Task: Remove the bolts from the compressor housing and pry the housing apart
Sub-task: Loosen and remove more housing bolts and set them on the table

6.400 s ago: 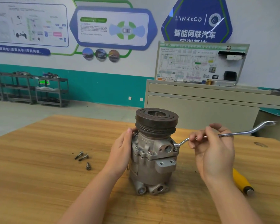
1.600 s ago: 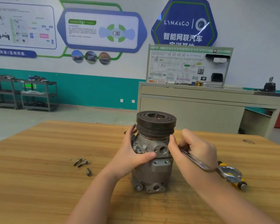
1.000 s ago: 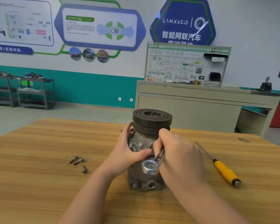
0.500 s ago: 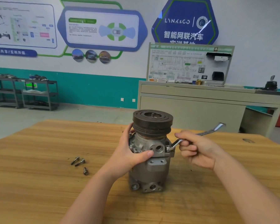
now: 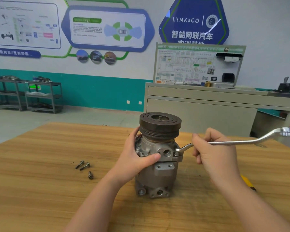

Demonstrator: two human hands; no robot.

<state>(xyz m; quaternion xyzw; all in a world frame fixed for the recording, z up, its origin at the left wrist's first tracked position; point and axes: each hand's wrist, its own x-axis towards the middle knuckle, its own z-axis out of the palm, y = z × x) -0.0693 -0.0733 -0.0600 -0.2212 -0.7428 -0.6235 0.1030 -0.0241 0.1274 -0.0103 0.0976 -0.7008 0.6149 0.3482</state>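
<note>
Here the compressor (image 5: 159, 158) stands upright on the wooden surface (image 5: 40, 190), pulley uppermost. The left hand (image 5: 135, 159) wraps its housing, thumb across the front. The right hand (image 5: 214, 154) grips a ring spanner (image 5: 233, 142) seated on a bolt at the housing's right flange. Three removed bolts (image 5: 84, 167) lie to the left.

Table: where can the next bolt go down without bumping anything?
Bare wood shows on the table left of the three bolts, and between them and the left hand. It is crowded by the compressor, and to its right, where the right hand holds the wrench above a yellow handle.
</note>
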